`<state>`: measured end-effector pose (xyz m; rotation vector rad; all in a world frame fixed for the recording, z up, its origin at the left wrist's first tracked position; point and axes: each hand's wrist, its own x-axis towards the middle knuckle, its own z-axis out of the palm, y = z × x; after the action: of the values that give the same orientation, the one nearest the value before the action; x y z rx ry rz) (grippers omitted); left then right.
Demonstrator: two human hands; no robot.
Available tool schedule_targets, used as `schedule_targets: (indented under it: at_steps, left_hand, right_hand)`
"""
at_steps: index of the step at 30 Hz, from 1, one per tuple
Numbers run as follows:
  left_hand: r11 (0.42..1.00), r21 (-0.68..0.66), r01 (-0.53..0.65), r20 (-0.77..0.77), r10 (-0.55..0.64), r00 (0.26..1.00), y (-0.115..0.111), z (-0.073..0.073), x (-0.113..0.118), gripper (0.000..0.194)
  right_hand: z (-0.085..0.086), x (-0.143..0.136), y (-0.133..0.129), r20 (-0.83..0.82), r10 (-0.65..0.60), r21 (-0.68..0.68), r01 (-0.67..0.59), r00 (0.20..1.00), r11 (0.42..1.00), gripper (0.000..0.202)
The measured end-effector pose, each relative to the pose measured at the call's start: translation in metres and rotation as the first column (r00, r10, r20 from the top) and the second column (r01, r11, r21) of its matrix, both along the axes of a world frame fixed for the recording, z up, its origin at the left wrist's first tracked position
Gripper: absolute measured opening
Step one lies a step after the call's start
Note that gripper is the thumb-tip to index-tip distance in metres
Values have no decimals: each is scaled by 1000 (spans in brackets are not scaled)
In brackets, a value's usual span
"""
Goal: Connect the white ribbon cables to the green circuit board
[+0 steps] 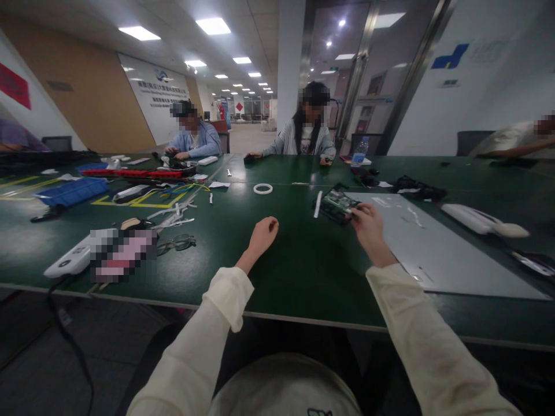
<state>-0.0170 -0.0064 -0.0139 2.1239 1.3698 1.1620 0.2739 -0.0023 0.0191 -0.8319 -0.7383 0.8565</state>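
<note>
My right hand [368, 228] grips the near right corner of a green circuit board in a black frame [340, 202], low over the table. A short white strip [318, 204] is just left of that board. My left hand [262, 237] is at the middle of the table, apart from the board, its fingers curled closed. Whether anything small is inside them is hidden. Beyond it lies a white ring [262, 188], like a roll of tape, flat on the green tabletop [295, 277].
On the right lies a pale grey sheet [455, 260], with a white handheld device [481, 219] beyond. At left are glasses [177, 242], a white device [76, 257], paper strips [176, 214] and a blue tray [73, 190]. Co-workers [310, 130] sit across the table.
</note>
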Motion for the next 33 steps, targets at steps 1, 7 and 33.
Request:
schedule_targets:
  at_steps: [1, 7, 33]
  left_hand:
    - [999, -40, 2, 65, 1, 998, 2, -1, 0, 23]
    - [883, -397, 250, 509, -15, 861, 13, -6, 2, 52]
    - [836, -419, 353, 617, -23, 787, 13, -11, 0, 31]
  right_hand:
    - [-3, -13, -2, 18, 65, -33, -64, 998, 997, 34]
    - [-14, -67, -18, 174, 377, -160, -352, 910, 922, 34]
    - [-26, -69, -23, 639, 526, -333, -415, 561, 847, 41]
